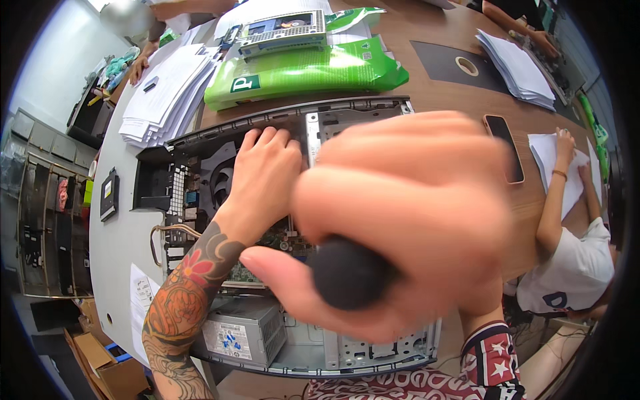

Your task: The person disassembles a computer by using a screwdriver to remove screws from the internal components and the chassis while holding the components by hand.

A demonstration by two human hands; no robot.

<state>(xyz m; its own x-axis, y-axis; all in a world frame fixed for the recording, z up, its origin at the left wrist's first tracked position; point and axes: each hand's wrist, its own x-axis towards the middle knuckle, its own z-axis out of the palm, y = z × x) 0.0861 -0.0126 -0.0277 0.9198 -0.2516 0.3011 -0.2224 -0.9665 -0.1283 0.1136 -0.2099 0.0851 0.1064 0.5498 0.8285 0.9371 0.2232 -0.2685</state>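
Note:
An open desktop computer case [347,353] lies on the table with its circuit board [267,240], fan and grey power supply [243,330] showing. My left hand [263,177] rests flat inside the case near its far wall, fingers together on the black edge. My right hand [400,220] is raised close to the camera, large and blurred, and hides much of the case. It is closed around a black round tool handle [348,272], likely a screwdriver; the tool's tip is hidden.
Stacks of white paper [167,93] and green plastic packages [307,70] lie beyond the case. A phone [505,147] and tape roll [467,65] sit at the right. A seated person [567,260] writes on paper at the right; other hands show at the far edge.

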